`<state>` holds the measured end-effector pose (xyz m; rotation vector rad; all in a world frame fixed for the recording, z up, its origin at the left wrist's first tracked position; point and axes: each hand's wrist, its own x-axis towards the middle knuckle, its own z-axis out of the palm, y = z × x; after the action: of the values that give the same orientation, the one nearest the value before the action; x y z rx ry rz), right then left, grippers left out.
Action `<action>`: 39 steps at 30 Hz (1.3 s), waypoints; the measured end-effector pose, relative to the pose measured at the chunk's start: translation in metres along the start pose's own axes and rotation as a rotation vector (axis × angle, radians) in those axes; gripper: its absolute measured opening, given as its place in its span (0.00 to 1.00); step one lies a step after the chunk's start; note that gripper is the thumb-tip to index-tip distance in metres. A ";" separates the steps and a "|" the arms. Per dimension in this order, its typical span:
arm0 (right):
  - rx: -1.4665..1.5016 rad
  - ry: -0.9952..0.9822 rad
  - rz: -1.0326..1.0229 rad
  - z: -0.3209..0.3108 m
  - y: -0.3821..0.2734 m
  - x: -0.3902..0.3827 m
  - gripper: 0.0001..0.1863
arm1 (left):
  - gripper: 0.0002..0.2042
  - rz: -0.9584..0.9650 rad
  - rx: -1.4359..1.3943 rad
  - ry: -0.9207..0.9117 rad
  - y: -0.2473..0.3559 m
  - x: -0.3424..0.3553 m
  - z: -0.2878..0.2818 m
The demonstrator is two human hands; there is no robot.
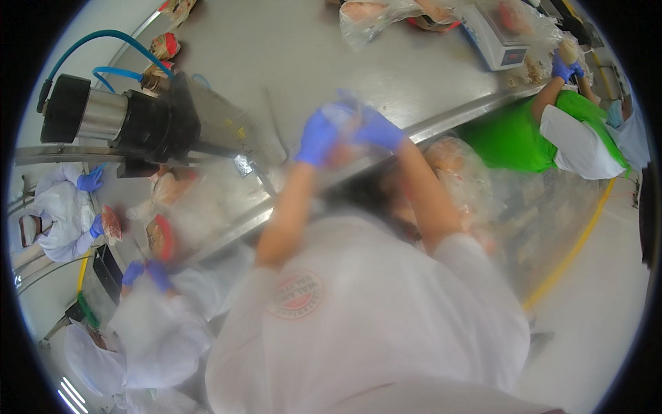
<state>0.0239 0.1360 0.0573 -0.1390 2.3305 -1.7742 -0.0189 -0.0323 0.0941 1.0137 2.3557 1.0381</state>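
Note:
My left hand point(318, 136) and my right hand point(380, 131), both in blue gloves, are close together above the steel table's near edge. Closed between them is a clear plastic bag point(343, 136) with something pinkish and red showing through; motion smears it, so its contents cannot be made out. Just left of my hands stands a machine with a black and steel cylinder point(103, 114) and blue air hoses. A large clear bag of packed pinkish goods point(452, 162) sits beside my right forearm, below the table edge.
Across the steel table point(234, 41) stand a white scale point(493, 41) and filled plastic bags point(386, 14). Red-and-brown packs point(164, 45) lie behind the machine. Co-workers in white point(158, 324) are at the left; another in a green apron point(514, 134) works at the right.

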 end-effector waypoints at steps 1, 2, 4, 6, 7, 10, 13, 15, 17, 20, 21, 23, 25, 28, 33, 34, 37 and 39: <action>0.019 0.049 0.020 0.005 -0.001 0.004 0.29 | 0.27 0.082 -0.005 0.153 -0.024 -0.003 0.015; 0.037 0.113 0.051 0.007 0.006 0.010 0.25 | 0.28 0.111 -0.049 0.238 -0.024 -0.004 0.016; 0.273 0.290 0.092 0.013 0.018 0.017 0.18 | 0.31 0.103 -0.162 0.356 0.002 -0.015 -0.001; 0.718 0.498 0.121 0.026 0.022 0.019 0.13 | 0.33 0.103 -0.157 0.373 0.007 -0.025 -0.002; 0.627 0.499 0.017 0.032 0.023 0.019 0.12 | 0.33 0.146 -0.085 0.347 -0.012 -0.030 0.017; 0.296 0.535 -0.210 0.048 0.012 0.016 0.10 | 0.32 -0.034 -0.116 0.335 -0.028 -0.018 0.043; -0.042 0.385 -0.160 0.070 -0.058 0.017 0.12 | 0.27 -0.100 0.039 0.284 -0.134 -0.025 0.115; -0.209 0.112 0.073 0.066 -0.082 0.016 0.19 | 0.36 -0.030 0.266 -0.127 -0.165 -0.040 0.126; -0.459 0.191 -0.198 0.070 -0.069 0.016 0.19 | 0.24 -0.056 0.257 0.146 -0.158 -0.019 0.117; -0.525 0.387 -0.298 0.051 -0.041 0.009 0.18 | 0.12 -0.107 0.107 0.479 -0.100 0.007 0.076; -0.468 0.527 -0.246 0.039 -0.024 0.006 0.18 | 0.12 -0.122 -0.027 0.533 -0.070 0.003 0.064; -0.250 0.629 -0.195 0.042 -0.005 0.009 0.18 | 0.14 -0.165 -0.236 0.661 -0.060 -0.002 0.057; 0.050 0.571 -0.175 0.060 0.006 0.018 0.17 | 0.17 -0.184 -0.419 0.771 -0.066 -0.005 0.063; -0.159 0.659 -0.240 0.079 0.008 0.026 0.16 | 0.19 -0.151 -0.698 0.866 -0.048 -0.013 0.059; -0.386 0.677 -0.339 0.092 0.020 0.030 0.16 | 0.15 -0.178 -0.766 0.907 -0.074 -0.026 0.082; -0.363 0.679 -0.324 0.093 0.018 0.030 0.16 | 0.15 -0.167 -0.789 0.919 -0.080 -0.027 0.087; -0.280 0.693 -0.283 0.095 0.016 0.026 0.16 | 0.19 -0.124 -0.845 0.975 -0.089 -0.028 0.097; -0.206 0.719 -0.259 0.097 0.015 0.025 0.16 | 0.19 -0.164 -0.773 1.003 -0.086 -0.024 0.095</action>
<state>0.0217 0.0440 0.0159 0.2174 3.1184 -1.9222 0.0125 -0.0447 -0.0317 -0.0488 2.1712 2.4976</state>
